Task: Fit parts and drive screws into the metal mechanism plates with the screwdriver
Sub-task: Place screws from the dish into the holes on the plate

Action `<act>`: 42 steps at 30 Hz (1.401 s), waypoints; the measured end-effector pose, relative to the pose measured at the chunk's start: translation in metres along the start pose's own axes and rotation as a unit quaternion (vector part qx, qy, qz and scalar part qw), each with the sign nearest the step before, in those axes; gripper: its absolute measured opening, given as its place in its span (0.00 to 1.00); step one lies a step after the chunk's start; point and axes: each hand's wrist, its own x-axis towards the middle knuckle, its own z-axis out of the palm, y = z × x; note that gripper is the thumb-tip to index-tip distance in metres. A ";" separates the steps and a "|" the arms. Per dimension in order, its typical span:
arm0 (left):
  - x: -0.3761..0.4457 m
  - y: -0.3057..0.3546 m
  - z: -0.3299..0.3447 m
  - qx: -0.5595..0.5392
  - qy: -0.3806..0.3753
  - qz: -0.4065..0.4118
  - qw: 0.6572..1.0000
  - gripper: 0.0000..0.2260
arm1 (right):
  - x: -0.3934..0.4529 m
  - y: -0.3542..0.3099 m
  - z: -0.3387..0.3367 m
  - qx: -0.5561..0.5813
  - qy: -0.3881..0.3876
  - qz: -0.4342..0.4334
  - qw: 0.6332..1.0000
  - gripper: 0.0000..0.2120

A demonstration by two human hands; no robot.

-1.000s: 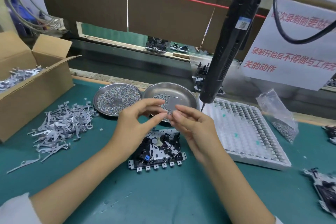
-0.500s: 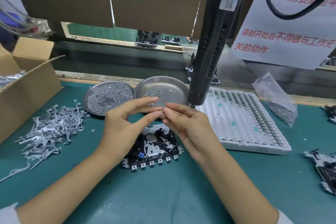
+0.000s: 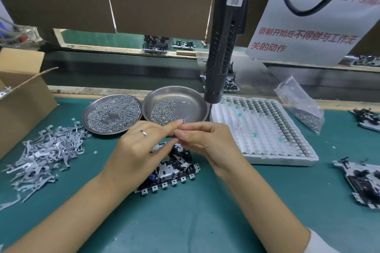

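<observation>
A green work mat [image 3: 185, 222] covers a bench seen from above by the person working at it. Behind the bench runs a dark conveyor channel [image 3: 123, 74], and above that a brown cardboard screen [image 3: 82, 0] closes off the back, crossed by a red cord. A white paper notice [image 3: 312, 16] with red printed characters hangs at upper right, with a black cable looping in front of it.

An open cardboard box [image 3: 22, 96] stands at the left edge. A white foam tray [image 3: 265, 131] of small parts in rows lies at right. A black electric screwdriver [image 3: 226, 33] hangs upright from above, its tip just over the gap between the foam tray and the nearer dish, partly hiding things behind it.

A loose heap of grey stamped metal levers [image 3: 43, 156] lies on the mat at left. Two round steel dishes sit side by side, touching: the left dish [image 3: 112, 114] full of screws, the right dish [image 3: 176, 104] holding fewer. A clear plastic bag [image 3: 302, 104] of screws slumps at right. More assemblies lie at the far right edge.

The metal mechanism plate [image 3: 174, 168], with black fittings, lies flat at centre, directly beneath both hands and partly hidden by them. The left hand [image 3: 139, 150], wearing a ring, and the right hand [image 3: 207, 139] meet fingertip to fingertip above it, each pinching a tiny metal part [image 3: 182, 123], too small to identify.
</observation>
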 end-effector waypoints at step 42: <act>-0.005 0.005 0.004 -0.250 0.050 -0.370 0.894 0.08 | -0.016 -0.045 -0.173 -0.788 0.152 -0.047 0.595 0.26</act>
